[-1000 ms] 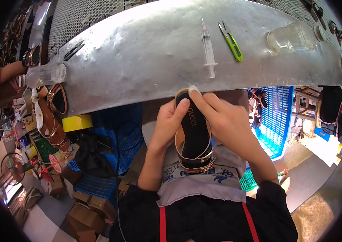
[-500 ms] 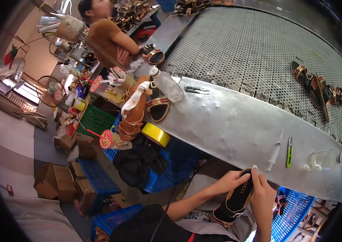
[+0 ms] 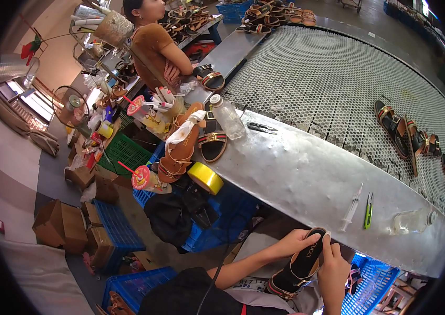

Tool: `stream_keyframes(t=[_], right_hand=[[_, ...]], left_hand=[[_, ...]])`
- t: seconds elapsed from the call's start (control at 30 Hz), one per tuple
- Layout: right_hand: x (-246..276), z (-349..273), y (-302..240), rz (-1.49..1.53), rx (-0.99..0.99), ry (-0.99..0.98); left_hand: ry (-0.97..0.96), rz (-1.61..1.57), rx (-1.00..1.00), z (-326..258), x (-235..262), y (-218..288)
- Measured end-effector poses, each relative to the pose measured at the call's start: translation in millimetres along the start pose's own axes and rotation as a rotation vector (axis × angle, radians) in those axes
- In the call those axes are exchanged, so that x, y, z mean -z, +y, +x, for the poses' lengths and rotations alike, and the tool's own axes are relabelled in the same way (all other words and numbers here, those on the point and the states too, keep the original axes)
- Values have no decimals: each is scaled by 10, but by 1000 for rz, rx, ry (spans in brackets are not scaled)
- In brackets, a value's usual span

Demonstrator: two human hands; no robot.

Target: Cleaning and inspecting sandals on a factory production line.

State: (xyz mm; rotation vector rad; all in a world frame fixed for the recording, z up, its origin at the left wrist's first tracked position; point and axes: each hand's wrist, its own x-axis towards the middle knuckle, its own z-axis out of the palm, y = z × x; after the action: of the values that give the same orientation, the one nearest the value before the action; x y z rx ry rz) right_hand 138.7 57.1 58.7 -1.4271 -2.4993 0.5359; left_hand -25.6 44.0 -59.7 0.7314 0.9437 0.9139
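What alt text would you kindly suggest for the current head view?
A person's left hand and right hand hold a black sandal beside a metal bench bearing a syringe and green snips. Beyond it, more sandals lie on a perforated surface.

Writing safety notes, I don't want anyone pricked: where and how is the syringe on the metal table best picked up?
The syringe is probably best pinched low on its barrel, near the plunger end, from the person's side of the table: it lies with its thin needle pointing away, toward the mesh surface.
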Motion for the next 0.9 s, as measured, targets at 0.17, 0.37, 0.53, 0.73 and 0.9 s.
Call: stream_keyframes(t=[0.17, 0.37, 0.53, 0.73, 0.9], right_hand=[[21, 121, 19, 44, 15, -57], [42, -135, 78, 3, 16, 11], [57, -118, 53, 38, 36, 8], [53, -8, 89, 30, 0, -33], [117, -199, 77, -27, -12, -10]], left_hand=[[31, -97, -16, -58, -91, 19], [28, -75, 43, -41, -168, 43], [44, -88, 11, -46, -151, -7], [34, -37, 2, -70, -192, 78], [11, 11, 34, -82, -219, 54]])
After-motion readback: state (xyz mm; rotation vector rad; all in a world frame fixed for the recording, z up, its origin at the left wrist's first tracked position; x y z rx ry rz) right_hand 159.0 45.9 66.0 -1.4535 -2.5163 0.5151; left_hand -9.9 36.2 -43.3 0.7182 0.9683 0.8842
